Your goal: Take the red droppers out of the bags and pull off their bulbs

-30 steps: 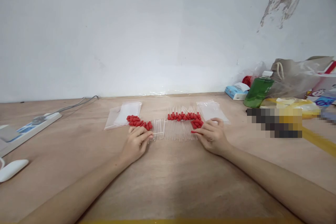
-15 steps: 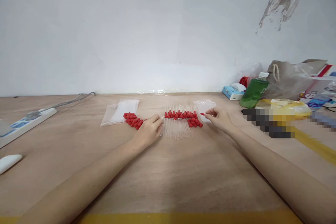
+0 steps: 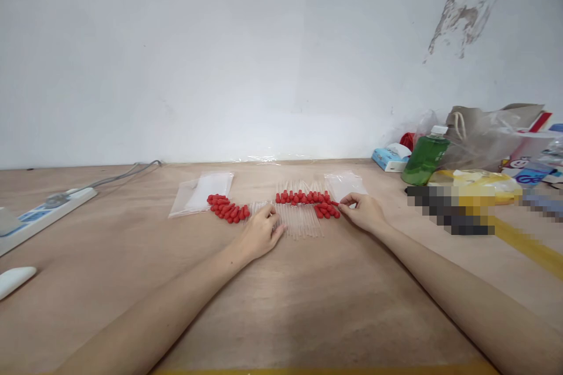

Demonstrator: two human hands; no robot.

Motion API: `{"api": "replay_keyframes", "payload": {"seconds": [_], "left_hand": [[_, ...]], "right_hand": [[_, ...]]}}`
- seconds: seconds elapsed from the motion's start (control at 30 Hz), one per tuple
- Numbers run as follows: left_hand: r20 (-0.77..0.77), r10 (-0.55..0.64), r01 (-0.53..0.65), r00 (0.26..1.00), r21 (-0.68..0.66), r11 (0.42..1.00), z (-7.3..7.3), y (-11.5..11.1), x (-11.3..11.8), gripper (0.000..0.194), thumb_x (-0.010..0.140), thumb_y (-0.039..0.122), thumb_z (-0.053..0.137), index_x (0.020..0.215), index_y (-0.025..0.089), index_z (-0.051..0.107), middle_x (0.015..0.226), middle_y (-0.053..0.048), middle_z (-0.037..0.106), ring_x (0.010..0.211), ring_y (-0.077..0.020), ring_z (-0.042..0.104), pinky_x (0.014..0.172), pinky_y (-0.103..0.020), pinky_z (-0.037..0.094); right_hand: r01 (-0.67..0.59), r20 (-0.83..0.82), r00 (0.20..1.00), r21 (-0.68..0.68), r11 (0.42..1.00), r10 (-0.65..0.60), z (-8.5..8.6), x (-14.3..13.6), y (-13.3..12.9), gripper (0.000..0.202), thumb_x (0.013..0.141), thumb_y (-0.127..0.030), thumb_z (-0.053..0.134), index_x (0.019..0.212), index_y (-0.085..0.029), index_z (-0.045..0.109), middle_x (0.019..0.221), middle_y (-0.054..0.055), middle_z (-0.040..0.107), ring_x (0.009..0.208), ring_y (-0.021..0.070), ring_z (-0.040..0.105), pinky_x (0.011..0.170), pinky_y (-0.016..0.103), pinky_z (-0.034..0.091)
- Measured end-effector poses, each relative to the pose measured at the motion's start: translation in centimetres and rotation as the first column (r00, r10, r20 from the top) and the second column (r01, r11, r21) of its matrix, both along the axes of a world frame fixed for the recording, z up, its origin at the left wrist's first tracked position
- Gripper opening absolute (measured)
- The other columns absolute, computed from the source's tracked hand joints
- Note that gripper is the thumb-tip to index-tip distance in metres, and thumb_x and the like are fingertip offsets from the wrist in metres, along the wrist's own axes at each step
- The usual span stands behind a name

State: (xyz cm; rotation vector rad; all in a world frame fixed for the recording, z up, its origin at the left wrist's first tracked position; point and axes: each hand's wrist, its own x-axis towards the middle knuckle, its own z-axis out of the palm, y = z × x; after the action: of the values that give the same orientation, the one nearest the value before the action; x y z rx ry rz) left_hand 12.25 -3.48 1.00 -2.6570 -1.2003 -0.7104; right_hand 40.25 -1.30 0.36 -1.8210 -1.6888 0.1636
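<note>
My left hand rests over the left end of a row of thin clear tubes, thumb and fingers apart. My right hand is closed in a pinch on a slim red rubber bulb, just right of the other bulbs. Behind the clear tubes lies a row of droppers with red bulbs toward me and stems pointing to the wall. One small pile of red bulbs lies left of my left hand. A smaller pile of red bulbs sits beside my right fingertips.
Clear plastic bags lie at the back left, and another bag at the back right. A power strip stands far left. To the right are a tissue pack, a green bottle and a yellow packet.
My left hand has shifted slightly right and toward me, its thumb now spread from the fingers. My right hand has brought the red bulb toward me, close to the right pile.
</note>
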Motion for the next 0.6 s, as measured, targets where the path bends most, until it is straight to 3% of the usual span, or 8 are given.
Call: {"api": "replay_keyframes", "payload": {"seconds": [0.2, 0.33, 0.47, 0.6], "left_hand": [[0.044, -0.015, 0.010, 0.999, 0.100, 0.995, -0.1, -0.4, 0.0, 0.026, 0.085, 0.033, 0.042, 0.096, 0.014, 0.058, 0.100, -0.011, 0.052, 0.088, -0.0216, 0.050, 0.077, -0.036, 0.044], [0.119, -0.084, 0.064, 0.989, 0.164, 0.984, -0.5, -1.6, -1.6, 0.024, 0.084, 0.028, 0.046, 0.102, 0.017, 0.056, 0.096, -0.009, 0.054, 0.084, -0.0194, 0.050, 0.076, -0.036, 0.043], [0.175, -0.112, 0.088, 0.978, 0.141, 0.986, -0.7, -2.3, -3.6, 0.019, 0.081, 0.022, 0.049, 0.097, 0.018, 0.058, 0.090, -0.007, 0.055, 0.083, -0.0183, 0.051, 0.076, -0.035, 0.043], [0.236, -0.074, 0.042, 0.969, 0.135, 0.990, -0.6, -2.2, -4.0, 0.017, 0.080, 0.021, 0.050, 0.094, 0.017, 0.060, 0.090, -0.008, 0.054, 0.085, -0.0192, 0.051, 0.077, -0.036, 0.043]], "right_hand": [[0.005, -0.014, 1.000, -0.012, 1.000, -0.005, -0.5, 0.3, 0.4, 0.026, 0.071, -0.044, 0.049, 0.070, -0.024, 0.067, 0.064, -0.001, 0.065, 0.064, 0.0161, 0.057, 0.063, 0.028, 0.038], [0.055, -0.057, 0.997, -0.008, 0.998, -0.055, -0.7, 0.9, 1.0, 0.031, 0.075, -0.042, 0.044, 0.082, -0.022, 0.067, 0.072, 0.002, 0.067, 0.066, 0.0154, 0.058, 0.062, 0.026, 0.039], [0.129, -0.058, 0.990, -0.011, 0.992, -0.130, 0.4, 1.1, 1.7, 0.029, 0.072, -0.043, 0.048, 0.082, -0.024, 0.066, 0.081, 0.002, 0.067, 0.075, 0.0187, 0.059, 0.066, 0.029, 0.038], [0.097, 0.001, 0.995, -0.058, 0.994, -0.097, 2.0, -0.4, 2.6, 0.026, 0.064, -0.050, 0.055, 0.065, -0.025, 0.065, 0.071, 0.000, 0.066, 0.074, 0.0206, 0.058, 0.072, 0.034, 0.036]]}}
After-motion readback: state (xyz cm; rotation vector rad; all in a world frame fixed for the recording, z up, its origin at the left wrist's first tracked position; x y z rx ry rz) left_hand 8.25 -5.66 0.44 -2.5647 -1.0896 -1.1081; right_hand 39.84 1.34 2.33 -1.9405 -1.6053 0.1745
